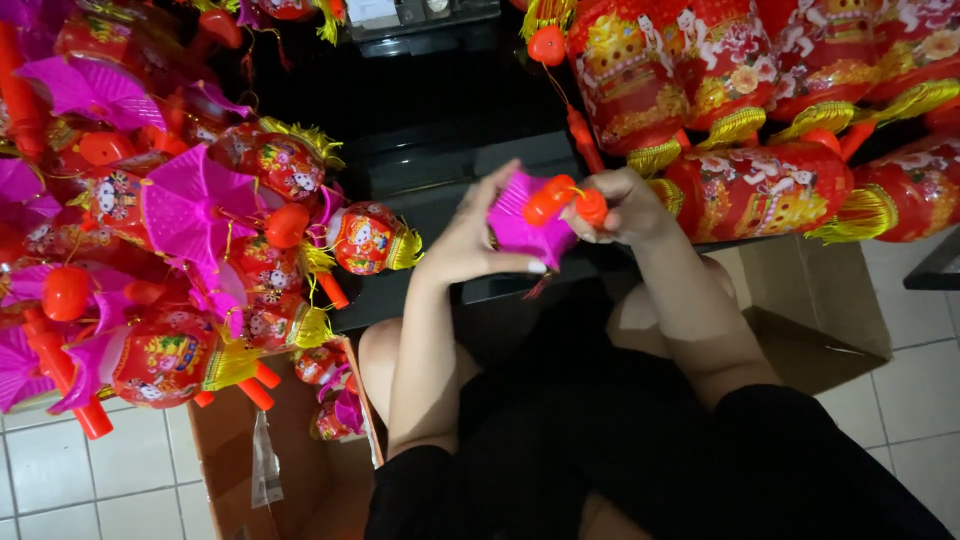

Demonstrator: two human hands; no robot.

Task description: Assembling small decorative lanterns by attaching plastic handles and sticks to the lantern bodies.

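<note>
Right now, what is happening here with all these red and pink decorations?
A seated person holds a pink paper fan piece in both hands. The left hand supports it from the side, and the right hand grips a small red plastic handle at its top. Finished red lanterns with gold tassels lie to the right, and more lanterns with pink fans are piled on the left. An open cardboard box stands on the tiled floor.

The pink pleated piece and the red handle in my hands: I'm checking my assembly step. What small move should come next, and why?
Probably press the red handle further into the pink pleated piece. The left hand cups the pleats, the right hand pinches the handle at their top, and the handle sits tilted, seemingly not fully seated.
</note>
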